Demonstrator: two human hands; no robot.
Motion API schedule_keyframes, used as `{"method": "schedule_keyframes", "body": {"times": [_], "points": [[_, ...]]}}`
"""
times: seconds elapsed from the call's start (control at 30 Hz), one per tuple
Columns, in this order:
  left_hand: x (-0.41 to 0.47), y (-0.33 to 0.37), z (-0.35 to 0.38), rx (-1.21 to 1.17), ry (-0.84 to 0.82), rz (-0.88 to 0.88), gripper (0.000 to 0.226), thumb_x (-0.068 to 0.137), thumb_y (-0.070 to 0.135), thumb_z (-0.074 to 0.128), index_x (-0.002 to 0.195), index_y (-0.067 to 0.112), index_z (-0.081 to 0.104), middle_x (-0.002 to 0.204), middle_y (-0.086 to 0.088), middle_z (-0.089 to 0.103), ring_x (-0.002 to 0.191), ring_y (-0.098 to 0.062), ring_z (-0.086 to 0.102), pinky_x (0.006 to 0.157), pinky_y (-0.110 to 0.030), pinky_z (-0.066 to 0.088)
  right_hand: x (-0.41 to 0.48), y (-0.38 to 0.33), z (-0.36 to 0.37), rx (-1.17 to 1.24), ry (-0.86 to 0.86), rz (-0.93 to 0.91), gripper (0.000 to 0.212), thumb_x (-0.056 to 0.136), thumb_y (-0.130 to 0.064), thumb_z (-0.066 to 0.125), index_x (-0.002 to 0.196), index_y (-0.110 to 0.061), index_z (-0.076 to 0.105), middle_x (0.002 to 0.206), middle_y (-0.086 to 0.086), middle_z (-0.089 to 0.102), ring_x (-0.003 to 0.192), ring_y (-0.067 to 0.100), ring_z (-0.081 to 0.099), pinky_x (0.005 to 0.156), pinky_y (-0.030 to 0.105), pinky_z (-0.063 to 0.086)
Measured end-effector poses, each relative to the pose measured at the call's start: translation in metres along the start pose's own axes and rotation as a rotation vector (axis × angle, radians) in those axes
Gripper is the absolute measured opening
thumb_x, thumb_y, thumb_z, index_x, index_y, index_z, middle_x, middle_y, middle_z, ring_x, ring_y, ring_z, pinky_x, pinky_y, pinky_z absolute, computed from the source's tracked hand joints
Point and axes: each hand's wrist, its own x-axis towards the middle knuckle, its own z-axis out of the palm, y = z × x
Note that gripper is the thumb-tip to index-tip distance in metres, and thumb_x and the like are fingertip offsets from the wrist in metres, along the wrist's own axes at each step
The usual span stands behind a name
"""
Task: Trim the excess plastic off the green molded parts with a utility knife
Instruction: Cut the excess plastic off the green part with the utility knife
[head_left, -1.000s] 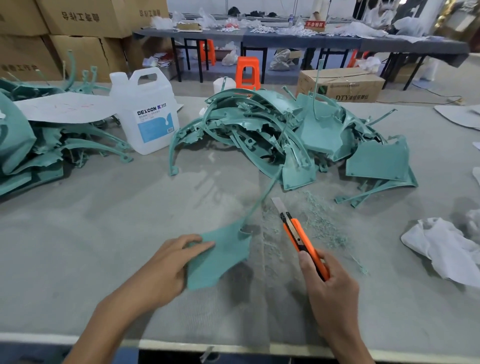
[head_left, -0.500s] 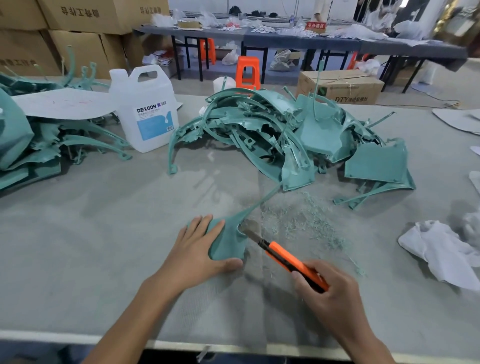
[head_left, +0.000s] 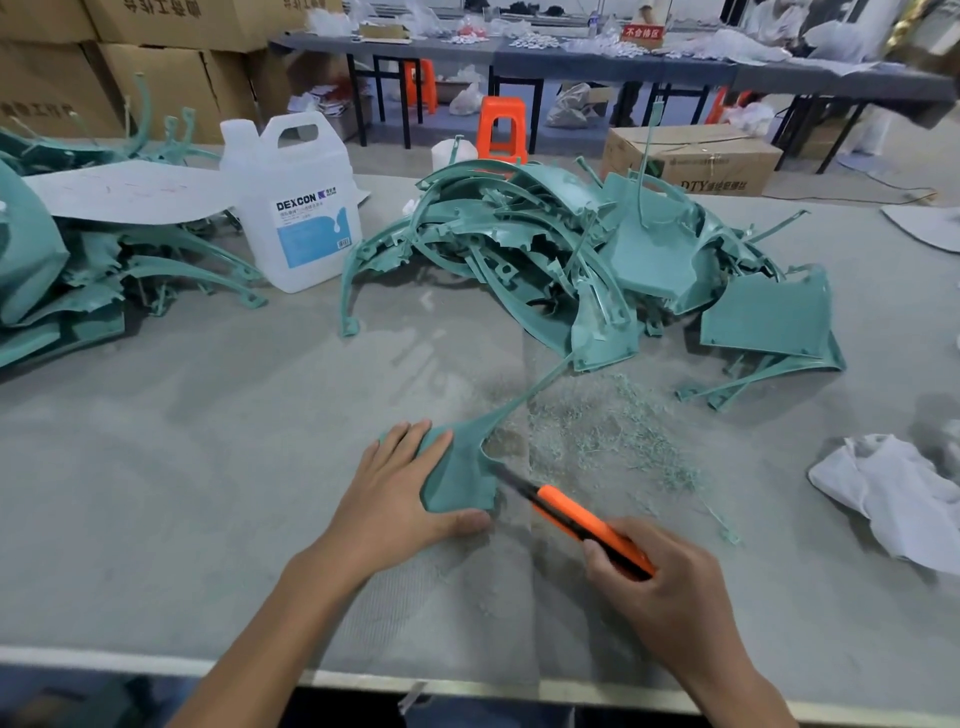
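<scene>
The knife (head_left: 582, 519), gripped in the right hand (head_left: 670, 587), has reached the green part (head_left: 460, 478). The flat left hand (head_left: 395, 499) pins it; a slip could nick its thumb (head_left: 462, 521).

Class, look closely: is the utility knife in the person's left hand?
No, the right hand grips the utility knife, while the left hand presses down on the green part.

The molded part (head_left: 460, 478) at centre is plain teal green, matching the heap of parts (head_left: 649, 249) at twelve o'clock; the utility knife (head_left: 582, 519) is bright orange with a dark, possibly black, strip. The jug (head_left: 296, 208) at ten o'clock is milky white with a blue-and-white label, the cloth (head_left: 893, 493) at three o'clock white, and the table (head_left: 182, 467) grey, flecked with pale green shavings (head_left: 613, 441).
</scene>
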Motion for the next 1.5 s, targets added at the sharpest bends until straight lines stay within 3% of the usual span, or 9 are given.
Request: {"method": "schedule_keyframes", "body": {"times": [0.2, 0.37, 0.77, 0.97, 1.07, 1.13, 1.27, 1.4, 1.5], "points": [[0.000, -0.002, 0.000, -0.013, 0.002, 0.010, 0.126, 0.055, 0.106, 0.033, 0.158, 0.038, 0.011, 0.166, 0.013, -0.003, 0.150, -0.005, -0.011, 0.121, -0.035, -0.005, -0.002, 0.002, 0.002, 0.051, 0.015, -0.031, 0.010, 0.073, -0.035, 0.080, 0.077, -0.031, 0.072, 0.062, -0.014, 0.059, 0.055, 0.004, 0.056, 0.056, 0.023, 0.046], [0.001, -0.002, 0.001, -0.021, -0.007, 0.006, 0.126, 0.054, 0.106, 0.033, 0.158, 0.038, 0.011, 0.166, 0.014, -0.003, 0.150, -0.005, -0.012, 0.122, -0.038, -0.005, 0.002, 0.005, 0.001, 0.043, 0.000, 0.008, 0.018, 0.075, -0.027, 0.084, 0.073, -0.036, 0.069, 0.067, -0.018, 0.061, 0.059, 0.002, 0.057, 0.054, 0.013, 0.040], [0.000, -0.003, 0.001, -0.055, 0.031, 0.015, 0.122, 0.055, 0.104, 0.039, 0.156, 0.039, 0.018, 0.166, 0.013, 0.004, 0.150, -0.005, -0.007, 0.122, -0.038, -0.001, -0.006, 0.002, 0.004, -0.053, 0.057, 0.014, 0.016, 0.076, -0.032, 0.082, 0.090, -0.035, 0.073, 0.074, -0.017, 0.063, 0.066, 0.008, 0.060, 0.058, 0.022, 0.047], [-0.004, 0.003, -0.011, 0.030, -0.003, 0.064, 0.091, 0.066, 0.096, 0.036, 0.146, 0.052, 0.031, 0.166, 0.008, 0.006, 0.151, -0.015, -0.006, 0.122, -0.041, 0.003, -0.005, 0.010, 0.004, 0.044, 0.171, 0.075, 0.015, 0.081, -0.031, 0.079, 0.089, -0.036, 0.067, 0.068, -0.012, 0.061, 0.063, 0.009, 0.057, 0.057, 0.015, 0.041], [-0.009, 0.003, -0.012, 0.218, 0.143, 0.112, 0.051, 0.094, 0.062, 0.048, 0.143, 0.054, 0.038, 0.156, 0.001, 0.024, 0.139, -0.020, 0.013, 0.111, -0.037, 0.014, -0.002, 0.015, 0.002, 0.115, 0.215, 0.123, 0.014, 0.084, -0.035, 0.075, 0.088, -0.041, 0.063, 0.069, -0.010, 0.062, 0.073, 0.006, 0.058, 0.064, 0.016, 0.043], [-0.015, 0.002, -0.006, 0.200, 0.176, 0.118, 0.046, 0.100, 0.042, 0.046, 0.144, 0.053, 0.039, 0.152, 0.001, 0.031, 0.136, -0.019, 0.020, 0.107, -0.036, 0.015, -0.002, 0.012, 0.002, 0.099, 0.179, 0.085, 0.014, 0.082, -0.038, 0.076, 0.092, -0.039, 0.066, 0.071, -0.013, 0.063, 0.075, 0.004, 0.059, 0.065, 0.016, 0.043], [-0.017, 0.011, 0.004, 0.043, 0.203, 0.054, 0.060, 0.087, 0.079, 0.034, 0.135, 0.047, 0.050, 0.152, 0.006, 0.034, 0.143, -0.014, 0.021, 0.114, -0.038, 0.005, -0.004, 0.009, 0.006, 0.037, 0.123, -0.009, 0.023, 0.076, -0.027, 0.083, 0.097, -0.030, 0.073, 0.082, -0.013, 0.068, 0.076, 0.008, 0.059, 0.066, 0.024, 0.045], [-0.007, 0.013, 0.010, -0.096, 0.247, 0.137, 0.028, 0.098, 0.052, 0.049, 0.119, 0.037, 0.062, 0.148, 0.013, 0.044, 0.148, -0.014, 0.025, 0.118, -0.038, 0.003, -0.004, 0.010, 0.006, 0.044, 0.116, -0.010, 0.024, 0.074, -0.026, 0.086, 0.094, -0.031, 0.073, 0.079, -0.013, 0.067, 0.069, 0.008, 0.060, 0.065, 0.026, 0.047], [-0.002, 0.004, 0.011, -0.218, 0.207, 0.160, 0.025, 0.095, 0.049, 0.057, 0.117, 0.041, 0.064, 0.156, 0.011, 0.037, 0.151, -0.012, 0.016, 0.118, -0.028, -0.001, -0.003, 0.010, 0.006, 0.017, 0.092, 0.005, 0.025, 0.073, -0.026, 0.086, 0.093, -0.032, 0.074, 0.081, -0.017, 0.067, 0.068, 0.006, 0.062, 0.067, 0.026, 0.048]]}}
